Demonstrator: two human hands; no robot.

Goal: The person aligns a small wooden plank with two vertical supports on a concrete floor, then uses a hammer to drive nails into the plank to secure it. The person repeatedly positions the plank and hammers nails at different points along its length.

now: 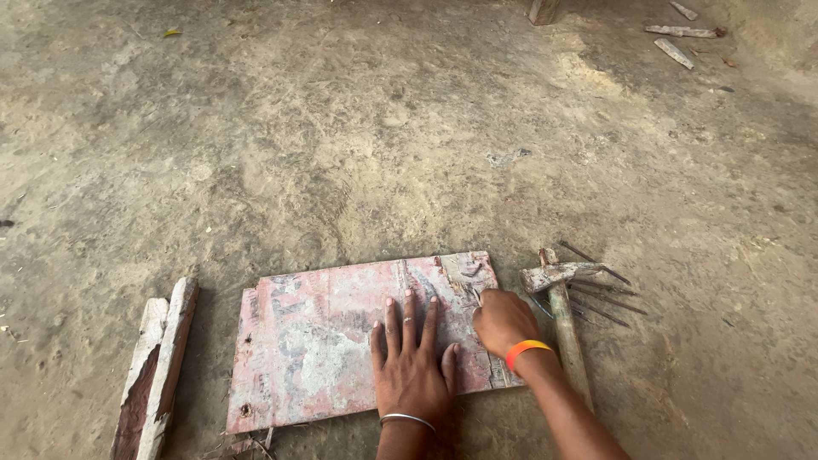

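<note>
The person's left hand (411, 362) is lying flat, fingers spread wide, pressing on a worn red board (341, 341) that is resting on the dirt floor (383, 128). The right hand (503, 322) is curling closed at the board's far right edge; what it is pinching, I cannot tell. Just beyond its knuckles a hammer (562, 315) and loose nails (605, 294) are lying. Well off past the left fingers, wooden strips (158, 366) are lying.

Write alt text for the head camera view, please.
A left hand lies flat on a worn red board on a dirt floor, while the right hand is closed at the board's right edge. A hammer and nails lie beside it.
</note>
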